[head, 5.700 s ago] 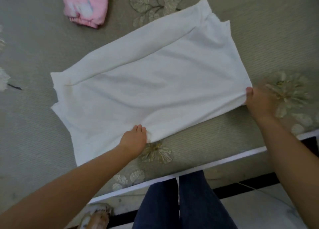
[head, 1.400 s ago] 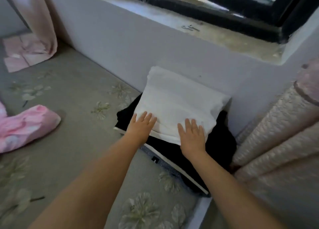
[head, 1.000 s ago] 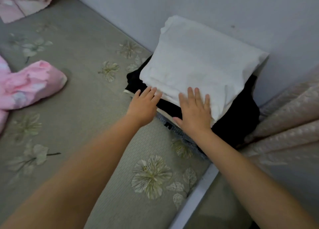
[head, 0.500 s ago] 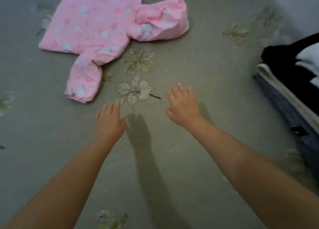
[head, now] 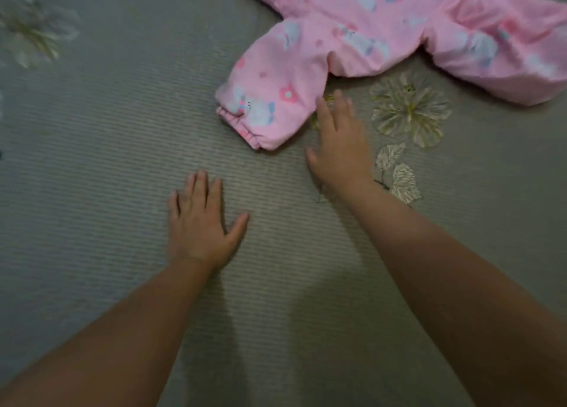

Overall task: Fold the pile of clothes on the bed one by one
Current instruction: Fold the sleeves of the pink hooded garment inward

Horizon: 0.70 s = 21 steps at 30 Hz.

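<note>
Both your hands are released and empty: the pink printed fabric garment lies at one o'clock on the bed, its cuffed sleeve just beside your nearer right hand, left hand further back.

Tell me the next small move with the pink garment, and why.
Probably take hold of the near sleeve with the right hand: both hands are open and empty, the right one lies just beside that sleeve, and the pink garment lies spread out, unfolded.
</note>
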{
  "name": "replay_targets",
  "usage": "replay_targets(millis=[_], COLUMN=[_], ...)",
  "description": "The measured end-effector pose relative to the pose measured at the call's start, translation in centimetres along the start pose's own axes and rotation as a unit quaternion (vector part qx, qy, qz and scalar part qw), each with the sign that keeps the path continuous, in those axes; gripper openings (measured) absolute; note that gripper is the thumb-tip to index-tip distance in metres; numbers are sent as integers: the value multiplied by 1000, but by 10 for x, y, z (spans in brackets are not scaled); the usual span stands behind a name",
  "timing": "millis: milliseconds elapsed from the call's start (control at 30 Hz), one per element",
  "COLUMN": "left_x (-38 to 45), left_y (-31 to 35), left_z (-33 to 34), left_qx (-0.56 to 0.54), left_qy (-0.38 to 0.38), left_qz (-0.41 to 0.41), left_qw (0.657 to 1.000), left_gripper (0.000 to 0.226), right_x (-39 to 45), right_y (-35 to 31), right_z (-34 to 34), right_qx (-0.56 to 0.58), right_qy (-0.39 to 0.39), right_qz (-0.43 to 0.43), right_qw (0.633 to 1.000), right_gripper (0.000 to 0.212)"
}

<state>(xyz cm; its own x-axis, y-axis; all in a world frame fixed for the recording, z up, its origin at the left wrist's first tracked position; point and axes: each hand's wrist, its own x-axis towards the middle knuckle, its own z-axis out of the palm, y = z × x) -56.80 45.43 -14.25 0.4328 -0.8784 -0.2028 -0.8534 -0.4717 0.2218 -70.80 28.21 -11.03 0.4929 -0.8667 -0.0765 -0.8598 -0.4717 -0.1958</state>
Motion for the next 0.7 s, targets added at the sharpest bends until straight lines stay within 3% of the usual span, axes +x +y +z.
replay_targets(millis=[100, 200, 300, 367, 500, 700], left_x=[2, 3, 4, 3, 3, 0], left_y=[0, 0, -1, -2, -3, -1], left_z=[-3, -3, -1, 0, 1, 0], left_qx=[-5, 4, 2, 6, 8, 19], left_qy=[-10, -32, -37, -32, -17, -18], left_qz=[-4, -5, -4, -4, 4, 6], left_qw=[1000, 999, 999, 999, 1000, 1000], left_gripper=[91, 88, 86, 86, 90, 82], right_x=[43, 72, 66, 44, -26, -162], right_y=[-10, -9, -6, -2, 28, 69], right_z=[-3, 0, 10, 12, 9, 2], right_qx=[-71, -130, -84, -38, -8, -13], right_qy=[49, -38, -54, -27, 106, 96], right_qz=[-70, -147, -124, -139, -226, -188], right_qw=[994, 980, 987, 989, 968, 977], right_gripper=[61, 42, 39, 36, 27, 31])
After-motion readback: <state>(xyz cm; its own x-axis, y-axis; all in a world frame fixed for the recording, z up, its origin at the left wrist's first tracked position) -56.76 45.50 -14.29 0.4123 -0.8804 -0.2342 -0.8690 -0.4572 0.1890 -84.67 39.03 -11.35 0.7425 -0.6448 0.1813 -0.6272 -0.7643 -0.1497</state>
